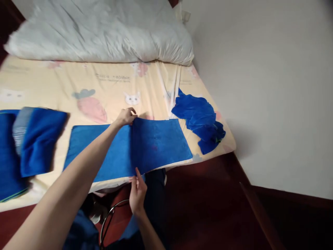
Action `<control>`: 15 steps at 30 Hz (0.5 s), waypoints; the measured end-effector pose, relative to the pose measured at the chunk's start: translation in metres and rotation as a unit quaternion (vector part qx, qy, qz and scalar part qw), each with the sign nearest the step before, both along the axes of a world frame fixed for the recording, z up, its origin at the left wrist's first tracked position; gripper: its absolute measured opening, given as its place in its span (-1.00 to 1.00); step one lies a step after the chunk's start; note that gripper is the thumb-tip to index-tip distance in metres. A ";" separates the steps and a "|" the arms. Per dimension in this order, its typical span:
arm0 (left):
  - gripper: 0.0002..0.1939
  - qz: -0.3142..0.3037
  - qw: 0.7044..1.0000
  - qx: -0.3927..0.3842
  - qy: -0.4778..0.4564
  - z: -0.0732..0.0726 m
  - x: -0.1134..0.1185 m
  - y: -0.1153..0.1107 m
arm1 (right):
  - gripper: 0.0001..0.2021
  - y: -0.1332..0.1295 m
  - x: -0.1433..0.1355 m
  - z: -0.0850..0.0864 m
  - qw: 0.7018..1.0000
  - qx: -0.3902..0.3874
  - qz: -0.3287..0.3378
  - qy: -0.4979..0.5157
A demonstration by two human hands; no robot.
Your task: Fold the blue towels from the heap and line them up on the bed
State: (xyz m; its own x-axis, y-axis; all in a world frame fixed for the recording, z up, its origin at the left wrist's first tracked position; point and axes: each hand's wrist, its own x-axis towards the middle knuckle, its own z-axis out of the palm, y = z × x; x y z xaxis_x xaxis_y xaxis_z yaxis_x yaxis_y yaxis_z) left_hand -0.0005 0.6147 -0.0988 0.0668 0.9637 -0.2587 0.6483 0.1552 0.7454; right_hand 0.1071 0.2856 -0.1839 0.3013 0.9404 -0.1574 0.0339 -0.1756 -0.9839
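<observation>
A blue towel [161,142] lies spread lengthwise along the front of the bed, with a raised crease across its middle. At the far end of this crease, my left hand [126,116] pinches the towel's back edge. My right hand [137,192] grips the near edge at the same crease, thumb and forefinger on the cloth. To the right is a crumpled blue cloth [197,116], apart from the towel. Over on the left lie a folded blue cloth [43,139] with a grey part showing, and another blue cloth [9,156] beside it.
The bed's yellow sheet [111,92] has strawberry and cat prints. A thick white quilt [104,31] lies rolled across the back. A pale wall [265,86] rises on the right, above a dark red floor [203,201]. My legs are below the bed's front edge.
</observation>
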 end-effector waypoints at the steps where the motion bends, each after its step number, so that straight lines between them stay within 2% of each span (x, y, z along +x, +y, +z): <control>1: -0.79 0.017 0.999 0.004 -0.030 0.014 -0.001 -0.005 | -0.58 0.000 0.003 0.008 1.000 0.012 -0.015 -0.023; 4: -0.77 0.054 0.989 0.024 -0.132 0.065 -0.009 -0.018 | -0.66 0.007 0.018 0.041 0.992 0.076 -0.062 -0.074; 6: -0.73 0.064 0.974 0.048 -0.210 0.102 -0.020 -0.028 | -0.69 0.018 0.033 0.073 0.983 0.128 -0.090 -0.092; 11: -0.63 0.056 0.920 0.129 -0.366 0.196 -0.061 -0.066 | -0.62 0.066 0.080 0.176 0.952 0.240 -0.172 -0.079; 13: -0.59 0.054 0.908 0.178 -0.376 0.227 -0.077 -0.087 | -0.57 0.090 0.095 0.217 0.937 0.287 -0.187 -0.062; 15: -0.57 0.059 0.907 0.227 -0.351 0.253 -0.093 -0.109 | -0.56 0.113 0.106 0.253 0.927 0.330 -0.175 -0.042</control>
State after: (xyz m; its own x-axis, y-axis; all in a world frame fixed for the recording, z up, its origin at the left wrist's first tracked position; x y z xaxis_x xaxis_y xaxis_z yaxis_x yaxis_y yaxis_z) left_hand -0.0931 0.5055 0.1543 -0.0485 0.9715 0.2322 -0.0119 -0.2330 0.9724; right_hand 0.2127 0.3984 0.0696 0.5911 0.6664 0.4544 0.1698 0.4480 -0.8778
